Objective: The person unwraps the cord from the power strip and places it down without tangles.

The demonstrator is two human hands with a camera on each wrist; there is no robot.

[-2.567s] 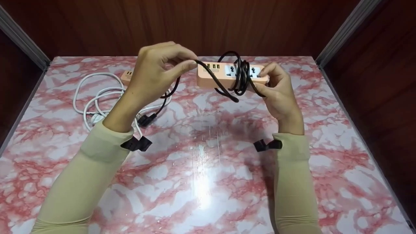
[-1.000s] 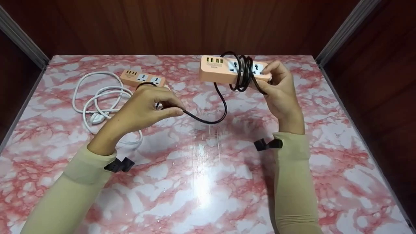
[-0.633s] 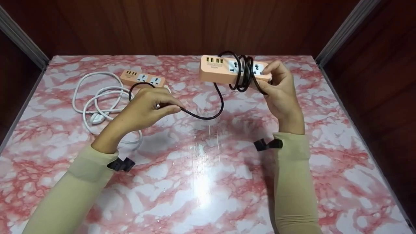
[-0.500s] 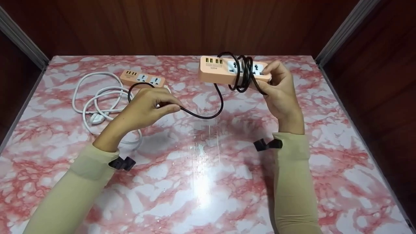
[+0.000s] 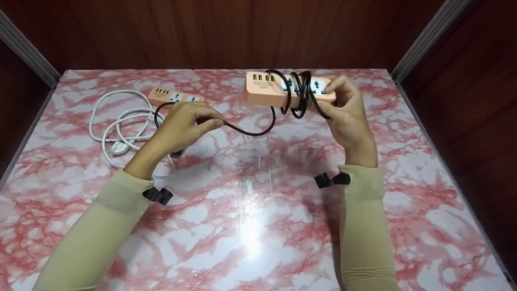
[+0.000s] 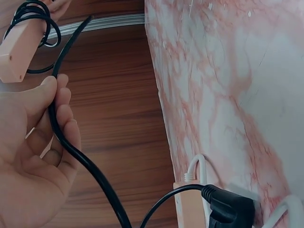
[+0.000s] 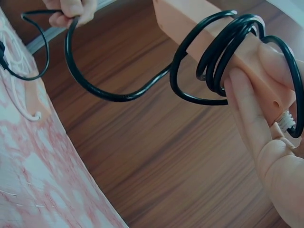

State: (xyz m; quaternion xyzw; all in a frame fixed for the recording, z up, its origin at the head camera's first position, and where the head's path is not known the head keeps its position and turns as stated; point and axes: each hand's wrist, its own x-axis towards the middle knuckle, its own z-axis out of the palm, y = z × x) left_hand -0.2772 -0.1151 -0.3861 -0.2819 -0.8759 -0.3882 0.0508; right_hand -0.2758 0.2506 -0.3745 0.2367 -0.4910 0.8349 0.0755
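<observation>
My right hand (image 5: 347,109) grips one end of a peach power strip (image 5: 264,97), lifted above the table. Several loops of its black cable (image 5: 301,109) wrap around the strip's body, over the white sockets. My left hand (image 5: 188,123) pinches the free length of that cable between thumb and fingers, left of the strip. Between the hands the cable sags in a shallow curve. In the left wrist view the black plug (image 6: 230,206) dangles at the cable's far end; in the head view my left hand mostly hides it.
On the left of the red-and-white marbled table (image 5: 291,226) lies a second peach power strip (image 5: 163,95). Its white cable (image 5: 95,117) sprawls in loose loops, with a white plug (image 5: 120,148) among them. A dark wood-grain wall (image 5: 226,36) stands behind the table.
My left hand first came down and left from beside the strip, drawing out the cable; lately it has risen slightly. The loops on the strip now sit more spread toward the left.
</observation>
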